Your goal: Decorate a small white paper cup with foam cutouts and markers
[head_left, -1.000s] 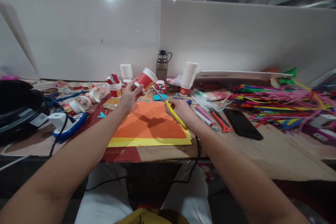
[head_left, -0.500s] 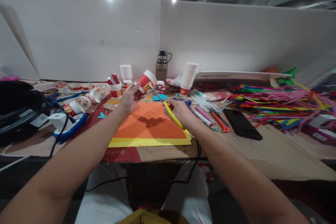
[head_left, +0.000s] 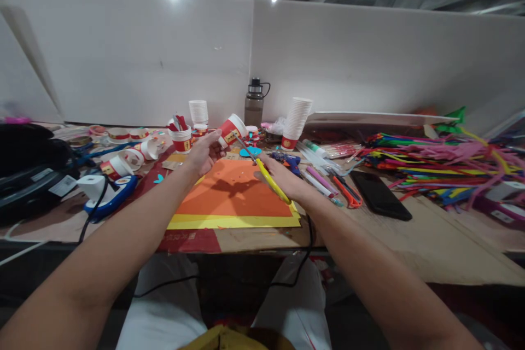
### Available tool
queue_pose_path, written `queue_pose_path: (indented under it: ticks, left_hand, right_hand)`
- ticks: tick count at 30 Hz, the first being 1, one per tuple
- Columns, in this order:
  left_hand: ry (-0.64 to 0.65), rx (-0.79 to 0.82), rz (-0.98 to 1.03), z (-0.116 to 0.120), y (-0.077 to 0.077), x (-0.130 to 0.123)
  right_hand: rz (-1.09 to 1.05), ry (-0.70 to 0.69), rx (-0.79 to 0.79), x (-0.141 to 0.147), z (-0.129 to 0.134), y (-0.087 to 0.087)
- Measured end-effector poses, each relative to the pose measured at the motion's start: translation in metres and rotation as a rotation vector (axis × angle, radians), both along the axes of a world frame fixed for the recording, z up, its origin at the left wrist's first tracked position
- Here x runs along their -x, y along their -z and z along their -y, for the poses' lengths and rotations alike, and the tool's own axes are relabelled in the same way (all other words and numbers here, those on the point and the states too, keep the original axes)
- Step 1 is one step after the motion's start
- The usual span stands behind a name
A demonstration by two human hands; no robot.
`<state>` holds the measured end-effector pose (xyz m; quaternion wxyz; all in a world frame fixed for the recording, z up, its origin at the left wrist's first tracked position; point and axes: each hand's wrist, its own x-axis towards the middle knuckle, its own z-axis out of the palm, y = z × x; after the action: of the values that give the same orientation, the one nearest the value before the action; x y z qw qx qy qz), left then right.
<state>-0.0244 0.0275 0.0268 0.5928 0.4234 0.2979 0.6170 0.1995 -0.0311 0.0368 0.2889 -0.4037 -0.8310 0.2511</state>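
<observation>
My left hand [head_left: 206, 152] is closed around a red and white paper cup [head_left: 232, 130], tilted with its rim up to the right. In my right hand [head_left: 279, 175] is a pair of yellow-handled scissors [head_left: 268, 178], its metal blades pointing up and left at the cup's printed side. The blade tips look to be at the cup wall; whether they cut into it I cannot tell. Beneath both hands lies a sheet of orange paper [head_left: 229, 197] on top of yellow paper [head_left: 233, 222], with small scraps and the hands' shadow on it.
Stacked paper cups [head_left: 298, 120] and a water bottle [head_left: 254, 104] stand at the back. To the right are markers [head_left: 318, 183], a black phone [head_left: 379, 195] and pipe cleaners [head_left: 447, 161]. Leftward lie cut cups [head_left: 118, 167] and a blue-and-white power strip [head_left: 128, 191]. A glue gun [head_left: 289, 161] rests behind my right hand.
The cup has turned and shifted slightly in my left hand, its rim a little lower. The scissors stay against its side, and my right hand's fingers have moved slightly on the handles.
</observation>
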Motion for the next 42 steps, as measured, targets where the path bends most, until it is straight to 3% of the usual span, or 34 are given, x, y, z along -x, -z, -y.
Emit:
queue_pose_path:
  ticks: [17,31,37,42]
  left_hand:
    - [0.059,-0.144,-0.13,0.01,-0.007,-0.005]
    - [0.067,-0.079,-0.122,0.011,-0.012,-0.002]
    - [0.164,-0.08,-0.194,0.012,-0.011,-0.002]
    - [0.169,-0.106,-0.24,0.014,-0.011,-0.003]
  right_hand:
    - [-0.037,0.143,-0.092,0.0,-0.005,0.011]
    - [-0.038,0.185,-0.11,0.006,0.0,0.007]
    - [-0.005,0.161,-0.103,0.006,0.003,0.007]
    - [-0.037,0.189,-0.069,0.006,0.002,0.008]
